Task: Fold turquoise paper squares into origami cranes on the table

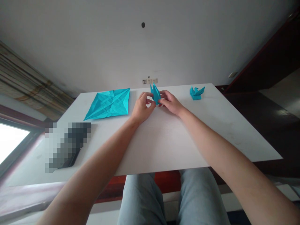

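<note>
Turquoise, half-folded pointed paper figure [155, 93] sits upper centre of the frame on the white surface [164, 140], pinched in the grip of left hand [142, 107] and right hand [171, 101].

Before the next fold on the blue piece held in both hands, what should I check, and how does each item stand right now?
1. Grip: left hand and right hand pinch the blue folded piece from either side: ok.
2. Orientation: its pointed flaps stand up above the fingers: ok.
3. Creased flat sheet lies apart, left of the left hand, untouched: ok.
4. Other folded figure sits apart, to the right: ok.
5. Piece's base resting on the white table: cannot tell, fingers hide it.
6. Creases lined up: cannot tell, too small.
</note>
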Motion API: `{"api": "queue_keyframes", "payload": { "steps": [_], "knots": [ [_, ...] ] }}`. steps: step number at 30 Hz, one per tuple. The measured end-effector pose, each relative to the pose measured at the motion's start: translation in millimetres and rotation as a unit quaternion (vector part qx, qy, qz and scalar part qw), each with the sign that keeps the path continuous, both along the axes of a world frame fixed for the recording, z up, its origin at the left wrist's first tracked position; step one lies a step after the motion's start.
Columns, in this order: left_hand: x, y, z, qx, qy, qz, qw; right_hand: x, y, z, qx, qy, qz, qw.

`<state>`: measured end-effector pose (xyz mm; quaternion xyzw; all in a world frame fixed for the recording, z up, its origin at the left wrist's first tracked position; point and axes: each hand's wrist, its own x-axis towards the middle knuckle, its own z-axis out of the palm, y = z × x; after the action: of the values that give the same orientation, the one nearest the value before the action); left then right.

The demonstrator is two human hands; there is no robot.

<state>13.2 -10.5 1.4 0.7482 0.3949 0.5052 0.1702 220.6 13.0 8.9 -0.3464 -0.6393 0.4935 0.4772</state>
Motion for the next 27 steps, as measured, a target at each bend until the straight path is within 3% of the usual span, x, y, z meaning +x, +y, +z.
{"api": "queue_keyframes", "payload": {
  "steps": [6,10,17,21,27],
  "knots": [
    [2.2,1.3,0.8,-0.068,-0.126,-0.009,0.99,1.2,-2.1,-0.2,-0.007,0.005,0.01,1.0],
    [1.2,3.5,2.1,-0.111,-0.11,-0.012,0.988,3.1,-0.1,-0.6,0.015,-0.008,0.005,1.0],
    [-1.7,1.3,3.7,-0.025,-0.043,-0.01,0.999,4.2,2.4,0.2,0.065,-0.038,-0.034,0.997],
    [-0.5,0.7,2.6,0.014,-0.025,-0.017,0.999,4.4,4.0,-1.5,0.071,-0.032,-0.017,0.997],
    [0.9,0.3,0.1,-0.01,-0.063,0.021,0.998,2.7,5.8,-6.0,0.081,-0.03,-0.023,0.996]
  ]
}}
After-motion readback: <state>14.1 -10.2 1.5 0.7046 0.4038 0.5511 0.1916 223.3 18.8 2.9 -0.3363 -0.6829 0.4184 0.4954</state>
